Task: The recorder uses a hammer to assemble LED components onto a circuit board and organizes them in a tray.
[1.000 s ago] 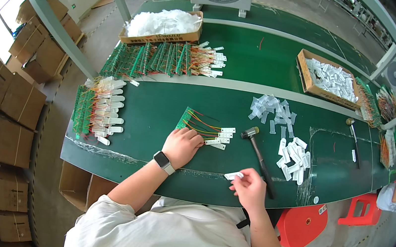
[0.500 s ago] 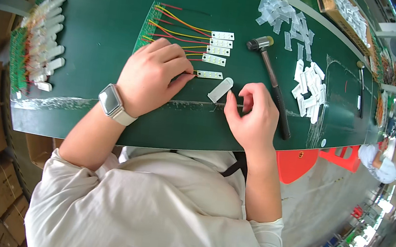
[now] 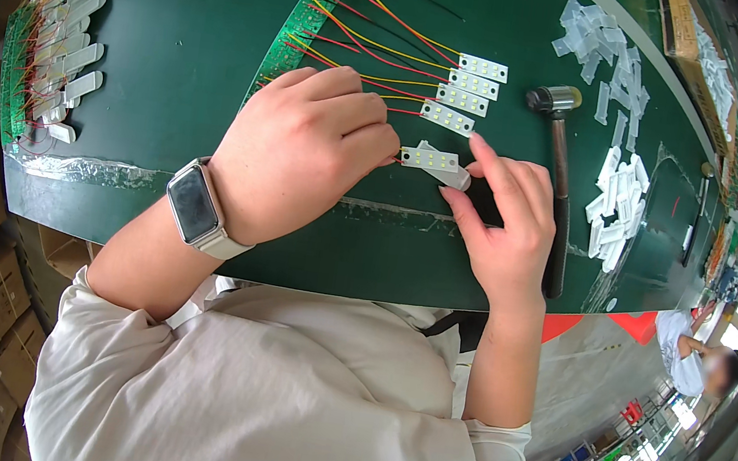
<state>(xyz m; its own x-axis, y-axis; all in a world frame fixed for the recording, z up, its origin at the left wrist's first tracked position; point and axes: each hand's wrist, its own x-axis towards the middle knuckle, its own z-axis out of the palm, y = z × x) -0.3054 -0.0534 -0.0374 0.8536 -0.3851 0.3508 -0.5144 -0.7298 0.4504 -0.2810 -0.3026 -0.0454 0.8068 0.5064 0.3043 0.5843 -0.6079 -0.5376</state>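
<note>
My left hand (image 3: 310, 144) is closed, its thumb and forefinger pinching the wired end of a small white LED board (image 3: 430, 159). Underneath that board, a translucent plastic cover (image 3: 456, 179) with a rounded end lies slantwise, partly hidden. My right hand (image 3: 516, 211) has its thumb and a fingertip at either side of the cover's rounded end, with the forefinger raised. Several more LED boards (image 3: 462, 100) lie in a column just beyond, joined by red, yellow and black wires to a green circuit board (image 3: 294, 34), whose near end my left hand hides.
A hammer (image 3: 561, 163) lies right of my right hand. Beyond it are piles of clear plastic pieces (image 3: 590, 36) and white plastic pieces (image 3: 616, 207). At the left stands a wired row of white-cased modules (image 3: 84, 58). A filled cardboard box (image 3: 680, 24) is far right.
The cover has turned and now sits beneath the LED board, where before it lay apart to its right. My right hand has closed in on the cover's end. The whole view has shifted.
</note>
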